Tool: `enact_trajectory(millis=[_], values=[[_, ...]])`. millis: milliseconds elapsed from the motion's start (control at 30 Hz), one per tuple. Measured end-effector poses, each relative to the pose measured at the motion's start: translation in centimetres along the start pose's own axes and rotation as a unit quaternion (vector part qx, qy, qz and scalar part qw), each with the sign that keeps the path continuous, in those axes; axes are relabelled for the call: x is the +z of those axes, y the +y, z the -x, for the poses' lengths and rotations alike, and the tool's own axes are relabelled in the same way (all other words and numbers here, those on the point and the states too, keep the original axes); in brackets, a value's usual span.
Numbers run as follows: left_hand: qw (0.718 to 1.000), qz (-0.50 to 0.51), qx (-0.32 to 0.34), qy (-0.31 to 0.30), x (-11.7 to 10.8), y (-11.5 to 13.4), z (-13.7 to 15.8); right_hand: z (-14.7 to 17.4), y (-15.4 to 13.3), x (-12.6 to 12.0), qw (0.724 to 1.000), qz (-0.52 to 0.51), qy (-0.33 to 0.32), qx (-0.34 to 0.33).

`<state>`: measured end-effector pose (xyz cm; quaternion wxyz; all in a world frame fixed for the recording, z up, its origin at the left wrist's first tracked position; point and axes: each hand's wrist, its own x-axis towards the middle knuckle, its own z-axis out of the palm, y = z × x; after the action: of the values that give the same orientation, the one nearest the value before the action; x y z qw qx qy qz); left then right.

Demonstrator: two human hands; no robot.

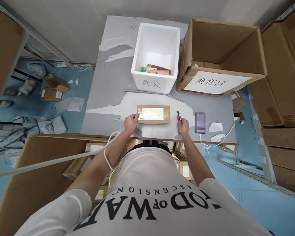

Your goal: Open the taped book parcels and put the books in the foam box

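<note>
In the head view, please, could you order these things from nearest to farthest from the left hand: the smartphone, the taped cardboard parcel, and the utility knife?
1. Taped cardboard parcel: its left end touches the left hand.
2. Utility knife: beyond the parcel's right end, in the right hand.
3. Smartphone: farther right, past the right hand.

Head-worn cam, near, wide view: looks fwd & down past white black-lettered T-shirt to flat grey-and-white tabletop.
</note>
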<state>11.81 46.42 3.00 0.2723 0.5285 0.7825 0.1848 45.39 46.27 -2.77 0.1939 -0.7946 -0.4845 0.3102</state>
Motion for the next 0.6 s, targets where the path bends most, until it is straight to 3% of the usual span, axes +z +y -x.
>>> enact_trajectory(millis=[100,200,300,400,467,533,600], values=[[0.999,0.029,0.021,0.012,0.1,-0.3,1.2,-0.5,2.3,-0.6,0.996,0.074,0.007,0.055],[0.989,0.003,0.144,0.037,0.6,-0.7,3.1,-1.0,3.2,-0.3,0.996,0.064,-0.013,0.053],[0.940,-0.078,0.331,0.001,1.2,-0.6,4.8,-1.5,3.0,0.0,0.997,0.051,-0.038,0.036],[0.888,-0.141,0.434,-0.050,2.1,0.0,5.1,-1.7,1.6,-1.2,0.998,0.045,-0.036,0.014],[0.874,-0.159,0.455,-0.058,2.9,0.2,4.6,-1.5,-0.5,-2.9,0.999,0.027,-0.011,-0.023],[0.871,-0.161,0.461,-0.055,3.5,0.2,3.8,-0.9,-3.8,-4.7,0.994,-0.002,-0.021,-0.104],[0.871,-0.151,0.464,-0.052,4.1,0.0,3.1,0.1,-8.0,-5.8,0.966,0.010,-0.111,-0.231]])
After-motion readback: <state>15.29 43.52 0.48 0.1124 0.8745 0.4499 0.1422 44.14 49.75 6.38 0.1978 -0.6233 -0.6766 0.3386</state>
